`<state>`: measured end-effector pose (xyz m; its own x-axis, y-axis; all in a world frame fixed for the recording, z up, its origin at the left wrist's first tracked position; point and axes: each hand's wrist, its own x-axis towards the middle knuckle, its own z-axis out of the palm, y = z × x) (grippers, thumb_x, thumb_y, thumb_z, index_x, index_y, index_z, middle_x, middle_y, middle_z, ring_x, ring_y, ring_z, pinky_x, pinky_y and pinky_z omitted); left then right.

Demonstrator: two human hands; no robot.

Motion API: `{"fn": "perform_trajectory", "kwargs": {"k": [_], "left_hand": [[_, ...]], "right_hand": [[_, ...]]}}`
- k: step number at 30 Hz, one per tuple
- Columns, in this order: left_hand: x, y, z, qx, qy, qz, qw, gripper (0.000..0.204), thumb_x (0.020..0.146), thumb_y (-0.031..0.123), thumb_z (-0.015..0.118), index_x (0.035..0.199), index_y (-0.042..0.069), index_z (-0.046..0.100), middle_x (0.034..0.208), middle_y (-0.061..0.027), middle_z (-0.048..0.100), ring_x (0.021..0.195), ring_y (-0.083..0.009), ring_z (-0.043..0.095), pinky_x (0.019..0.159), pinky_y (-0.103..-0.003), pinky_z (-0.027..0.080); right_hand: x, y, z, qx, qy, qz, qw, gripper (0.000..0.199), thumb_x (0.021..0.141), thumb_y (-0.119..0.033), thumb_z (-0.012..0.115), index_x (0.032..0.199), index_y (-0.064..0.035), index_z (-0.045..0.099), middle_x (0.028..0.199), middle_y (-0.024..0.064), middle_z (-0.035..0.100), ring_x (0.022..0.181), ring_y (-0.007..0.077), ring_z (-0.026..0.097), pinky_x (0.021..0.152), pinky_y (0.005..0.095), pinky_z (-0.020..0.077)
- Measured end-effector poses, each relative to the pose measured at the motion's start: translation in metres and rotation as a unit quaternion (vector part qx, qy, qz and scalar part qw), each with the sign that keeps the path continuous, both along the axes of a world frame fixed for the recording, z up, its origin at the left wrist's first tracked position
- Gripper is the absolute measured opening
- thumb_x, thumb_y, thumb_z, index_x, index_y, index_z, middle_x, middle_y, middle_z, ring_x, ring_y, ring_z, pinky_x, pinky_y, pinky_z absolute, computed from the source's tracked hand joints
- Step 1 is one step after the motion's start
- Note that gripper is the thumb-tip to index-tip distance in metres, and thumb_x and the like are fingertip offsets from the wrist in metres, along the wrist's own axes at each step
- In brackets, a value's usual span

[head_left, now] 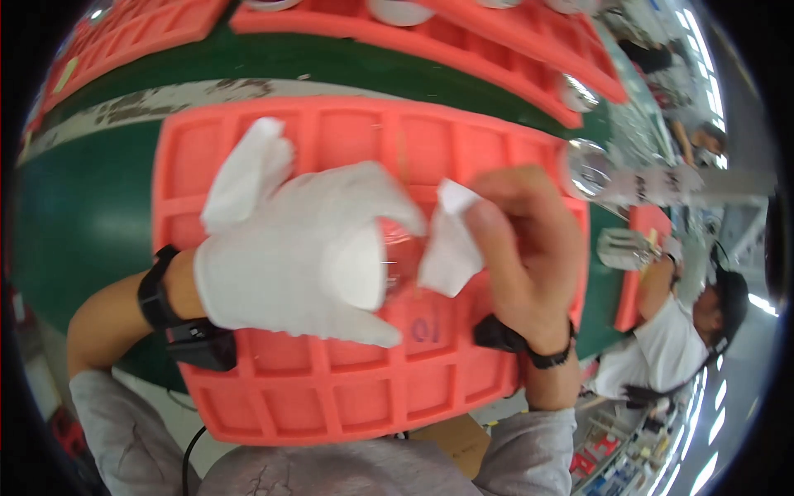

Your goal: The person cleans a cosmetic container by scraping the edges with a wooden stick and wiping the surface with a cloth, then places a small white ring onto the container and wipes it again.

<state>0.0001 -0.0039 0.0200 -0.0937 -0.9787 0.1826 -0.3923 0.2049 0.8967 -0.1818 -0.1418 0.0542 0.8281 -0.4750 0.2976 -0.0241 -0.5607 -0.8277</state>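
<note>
My left hand (281, 248), in a white glove, curls its fingers and thumb round a short round piece (360, 266) with a white body and a clear, shiny front. To its right, my bare right hand (529, 240) pinches a crumpled white wipe (453, 248) between thumb and fingers. The wipe hangs close to the clear front; whether they touch I cannot tell. Both hands are blurred. Under them lies a red tray (356, 140) of shallow compartments. Another white cloth (248, 174) is bunched on the tray, beyond my left hand.
The tray rests on a green table (83, 207). More red trays (488, 50) with round white pieces stand at the far side. Clear round parts (589, 168) and a clear ribbed part (624, 250) lie at the right. A co-worker (670, 331) sits beyond them.
</note>
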Motion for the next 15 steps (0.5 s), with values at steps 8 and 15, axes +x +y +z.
{"fn": "perform_trajectory", "kwargs": {"k": [8,15], "left_hand": [[-0.008,0.003,0.005,-0.003,-0.052,0.04,0.998,0.061,0.06,0.028,0.089,0.11,0.012,0.06,0.108,-0.0069,0.062,0.096,-0.0262,0.06,0.089,-0.041,0.039],[-0.011,0.007,0.013,-0.017,-0.109,0.067,0.992,0.06,0.058,0.029,0.088,0.108,0.011,0.06,0.108,-0.0049,0.063,0.093,-0.0227,0.059,0.088,-0.04,0.03]], "right_hand": [[-0.028,-0.036,0.009,0.408,0.015,-0.056,0.911,0.012,0.101,-0.009,0.057,0.11,-0.0009,0.06,0.092,-0.001,0.066,0.076,0.0072,0.06,0.068,0.0213,0.0457],[-0.177,-0.107,0.041,-0.171,-0.074,-0.457,0.87,0.026,0.091,-0.013,0.073,0.111,0.0014,0.064,0.102,0.0053,0.07,0.084,0.0123,0.067,0.07,0.0237,0.05]]}}
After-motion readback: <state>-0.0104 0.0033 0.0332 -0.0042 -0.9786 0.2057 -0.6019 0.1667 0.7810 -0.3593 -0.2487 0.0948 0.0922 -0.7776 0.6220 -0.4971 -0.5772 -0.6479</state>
